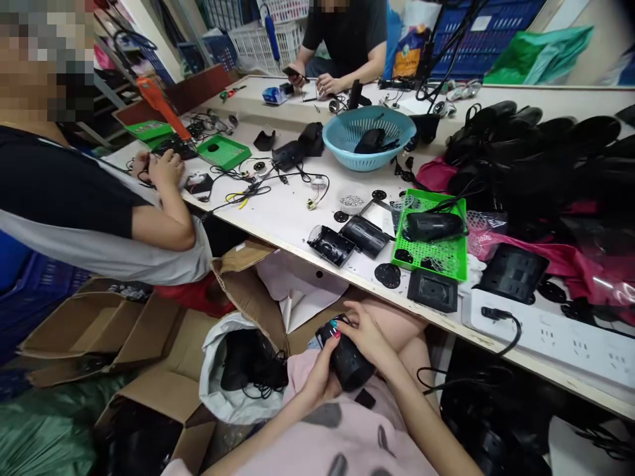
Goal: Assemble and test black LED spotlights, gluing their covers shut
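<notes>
Both my hands hold a black cylindrical plastic housing over my lap, below the table's front edge. My left hand grips its lower left side. My right hand lies across its top with the fingers curled over the end. A black cord trails off to the right of it. On the table just above stand two similar black housings and a green tray with another black body lying in it.
A white bag of black parts sits in an open cardboard box to my left. A power strip lies at the table's edge. A blue basket and a pile of black parts lie farther back. Two other people work at left and far side.
</notes>
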`<act>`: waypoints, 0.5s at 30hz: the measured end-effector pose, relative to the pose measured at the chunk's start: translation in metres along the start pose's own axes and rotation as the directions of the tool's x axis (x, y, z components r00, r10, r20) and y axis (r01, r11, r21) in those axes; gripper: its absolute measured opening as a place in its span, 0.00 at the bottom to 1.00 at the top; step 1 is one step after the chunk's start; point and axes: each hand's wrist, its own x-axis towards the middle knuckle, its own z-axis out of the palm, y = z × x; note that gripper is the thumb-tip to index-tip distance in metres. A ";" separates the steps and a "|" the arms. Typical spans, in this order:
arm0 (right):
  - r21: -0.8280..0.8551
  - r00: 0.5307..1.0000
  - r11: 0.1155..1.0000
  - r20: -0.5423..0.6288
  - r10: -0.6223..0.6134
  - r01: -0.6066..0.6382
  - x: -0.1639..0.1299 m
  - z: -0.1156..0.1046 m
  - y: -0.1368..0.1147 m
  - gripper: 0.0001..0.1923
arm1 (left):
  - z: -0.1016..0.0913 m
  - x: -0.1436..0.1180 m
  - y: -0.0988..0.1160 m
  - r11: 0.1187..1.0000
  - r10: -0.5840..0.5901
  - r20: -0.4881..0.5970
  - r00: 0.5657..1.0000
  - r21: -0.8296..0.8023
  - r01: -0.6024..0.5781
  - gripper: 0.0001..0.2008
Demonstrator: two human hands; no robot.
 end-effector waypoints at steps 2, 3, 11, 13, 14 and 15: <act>0.039 0.998 0.998 -0.038 -0.049 0.050 -0.007 0.006 0.002 0.29 | -0.005 0.002 -0.004 1.000 -0.008 0.032 0.999 -0.013 0.009 0.17; 0.053 0.996 0.995 -0.054 -0.076 0.079 -0.011 0.009 0.001 0.29 | -0.008 0.003 -0.006 1.000 -0.009 0.049 0.999 -0.021 0.010 0.18; 0.026 0.957 0.964 -0.129 -0.258 0.264 -0.037 0.011 -0.013 0.34 | -0.015 -0.007 -0.021 0.994 -0.005 0.183 0.983 -0.107 0.025 0.24; -0.027 0.951 0.956 -0.099 -0.293 0.292 -0.041 0.010 -0.016 0.30 | -0.014 -0.012 -0.026 0.989 0.031 0.195 0.980 -0.145 -0.003 0.24; -0.058 0.947 0.950 -0.080 -0.310 0.306 -0.043 0.010 -0.017 0.25 | -0.015 -0.013 -0.028 0.986 0.054 0.196 0.979 -0.165 -0.021 0.23; -0.093 0.944 0.943 -0.058 -0.326 0.320 -0.046 0.009 -0.018 0.21 | -0.015 -0.015 -0.030 0.983 0.074 0.197 0.978 -0.182 -0.037 0.23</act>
